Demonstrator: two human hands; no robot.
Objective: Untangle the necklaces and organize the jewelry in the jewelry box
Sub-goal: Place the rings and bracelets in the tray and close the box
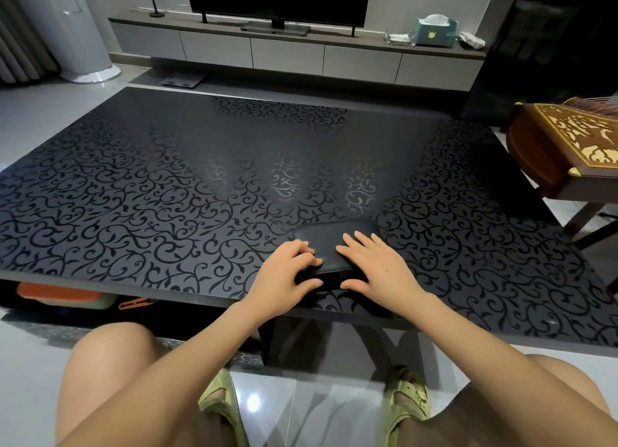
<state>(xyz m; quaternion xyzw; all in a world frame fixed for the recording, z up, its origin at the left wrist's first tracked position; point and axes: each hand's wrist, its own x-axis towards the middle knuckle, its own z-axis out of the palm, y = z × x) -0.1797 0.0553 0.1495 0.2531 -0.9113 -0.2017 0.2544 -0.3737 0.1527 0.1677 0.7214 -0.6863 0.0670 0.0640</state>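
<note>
A black leather jewelry box [329, 237] lies closed near the front edge of the dark patterned table [167, 185]. My left hand [287, 272] grips its front left corner, fingers curled on the lid and thumb at the front side. My right hand [374, 266] lies flat on the lid's right part with straight fingers, its thumb against the front edge. No necklaces or other jewelry are visible; the box's inside is hidden.
A wooden inlaid stringed instrument [568, 145] stands on a stand past the table's right edge. Beyond the table is a TV cabinet [294, 51] with a tissue box [434, 31]. My knees and green sandals [408, 396] are below the table front.
</note>
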